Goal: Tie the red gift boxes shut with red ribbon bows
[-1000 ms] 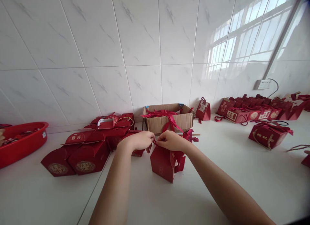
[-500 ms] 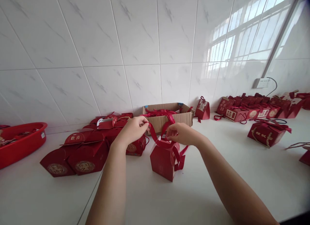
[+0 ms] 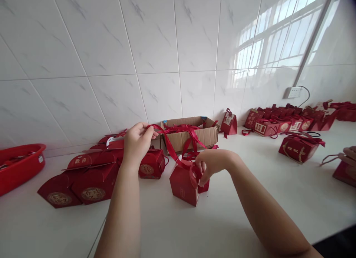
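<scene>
A small red gift box stands on the white counter in front of me. A red ribbon runs from its top up and left. My left hand is raised to the left of the box, its fingers pinched on the ribbon's end. Closer to the box, my right hand curls its fingers on the top right side and grips the ribbon there.
A pile of flat red boxes lies left. A cardboard box of red ribbons stands by the tiled wall. More finished red boxes line the right. A red basin sits far left. Another person's hand shows at the right edge.
My left hand rose up and left, pulling the ribbon out taut from the box. My right hand dropped from the box top to its right side.
</scene>
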{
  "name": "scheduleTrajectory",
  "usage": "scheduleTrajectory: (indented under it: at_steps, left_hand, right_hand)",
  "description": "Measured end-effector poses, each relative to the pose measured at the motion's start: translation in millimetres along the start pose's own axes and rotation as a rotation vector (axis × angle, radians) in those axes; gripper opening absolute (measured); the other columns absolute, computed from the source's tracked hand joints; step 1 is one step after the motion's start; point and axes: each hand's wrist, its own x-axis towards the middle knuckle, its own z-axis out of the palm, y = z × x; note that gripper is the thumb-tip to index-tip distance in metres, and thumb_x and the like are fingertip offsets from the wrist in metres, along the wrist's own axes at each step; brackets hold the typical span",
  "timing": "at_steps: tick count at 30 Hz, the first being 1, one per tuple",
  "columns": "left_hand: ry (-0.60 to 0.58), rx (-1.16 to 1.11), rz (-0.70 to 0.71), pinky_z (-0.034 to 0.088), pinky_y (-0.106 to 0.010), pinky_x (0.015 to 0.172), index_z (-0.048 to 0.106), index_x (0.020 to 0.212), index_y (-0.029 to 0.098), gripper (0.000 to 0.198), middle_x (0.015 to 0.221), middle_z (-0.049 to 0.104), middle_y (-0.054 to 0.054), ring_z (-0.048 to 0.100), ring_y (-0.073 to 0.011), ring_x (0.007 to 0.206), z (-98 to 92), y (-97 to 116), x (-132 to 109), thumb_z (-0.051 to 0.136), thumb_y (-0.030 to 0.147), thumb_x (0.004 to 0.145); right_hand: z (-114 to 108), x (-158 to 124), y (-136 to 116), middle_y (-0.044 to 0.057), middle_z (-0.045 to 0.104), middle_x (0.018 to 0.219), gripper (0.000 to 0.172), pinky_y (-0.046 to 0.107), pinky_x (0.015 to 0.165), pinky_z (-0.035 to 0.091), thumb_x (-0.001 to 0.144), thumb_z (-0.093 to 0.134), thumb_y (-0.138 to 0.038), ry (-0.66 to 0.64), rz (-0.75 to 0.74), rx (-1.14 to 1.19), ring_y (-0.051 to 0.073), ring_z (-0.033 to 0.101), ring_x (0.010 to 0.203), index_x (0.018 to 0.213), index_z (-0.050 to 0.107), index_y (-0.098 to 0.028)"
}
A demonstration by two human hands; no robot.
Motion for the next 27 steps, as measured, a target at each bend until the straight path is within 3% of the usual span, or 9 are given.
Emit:
scheduleTrajectory:
  at_steps: [8,12,16,21,24,27]
  left_hand:
    - [0.042,-0.186,-0.002,0.049,-0.025,0.067,0.059,0.07,0.018,0.007,0.062,0.065,0.002,0.061,-0.0125,0.061,-0.8,5.5,0.1,0.06,0.025,0.073]
    - [-0.067,-0.383,-0.015,0.051,-0.03,0.073,0.059,0.072,0.017,0.007,0.063,0.066,0.001,0.063,-0.0147,0.066,-2.7,11.1,-2.2,0.058,0.023,0.074]
    - [-0.114,-0.478,-0.053,0.05,-0.032,0.076,0.06,0.074,0.016,0.005,0.066,0.068,0.0,0.064,-0.0158,0.068,-3.0,12.6,-2.9,0.061,0.021,0.072]
    - [-0.01,-0.504,-0.101,0.049,-0.027,0.074,0.061,0.07,0.016,0.004,0.067,0.063,0.002,0.063,-0.0133,0.071,-2.1,12.6,-0.4,0.063,0.019,0.068]
    - [0.08,-0.554,-0.109,0.049,-0.028,0.072,0.057,0.068,0.016,0.003,0.069,0.06,0.002,0.062,-0.0129,0.071,-5.5,12.6,1.6,0.059,0.018,0.069]
    - [0.093,-0.641,-0.123,0.051,-0.033,0.075,0.053,0.067,0.017,0.005,0.074,0.063,0.0,0.065,-0.0156,0.074,-11.9,13.1,2.6,0.054,0.018,0.072]
  right_hand:
    - [1.6,10.0,-1.0,0.004,0.065,0.092,0.052,0.025,0.048,0.037,0.048,0.08,-0.053,0.065,0.058,-0.025,0.023,0.061,0.081,0.089,0.066,-0.024]
    - [1.0,15.2,4.2,0.006,0.064,0.097,0.053,0.026,0.048,0.037,0.047,0.081,-0.049,0.035,0.1,-0.054,0.024,0.061,0.081,0.09,0.066,-0.022]
    - [2.7,21.6,6.2,0.005,0.065,0.085,0.041,0.026,0.049,0.037,0.046,0.081,-0.044,-0.021,0.127,-0.045,0.023,0.059,0.073,0.077,0.068,-0.02]
    - [4.2,24.5,10.3,0.002,0.06,0.07,0.02,0.026,0.049,0.034,0.063,0.07,-0.038,0.024,0.066,0.016,0.016,0.053,0.063,0.062,0.062,-0.02]
    - [-0.5,18.3,16.6,0.0,0.053,0.061,0.021,0.026,0.046,0.029,0.07,0.061,-0.031,0.127,0.022,0.063,0.012,0.045,0.054,0.055,0.053,-0.019]
    - [-8.1,7.3,21.0,-0.001,0.049,0.058,0.019,0.025,0.044,0.027,0.074,0.054,-0.027,0.231,-0.009,0.139,0.01,0.04,0.049,0.058,0.047,-0.019]
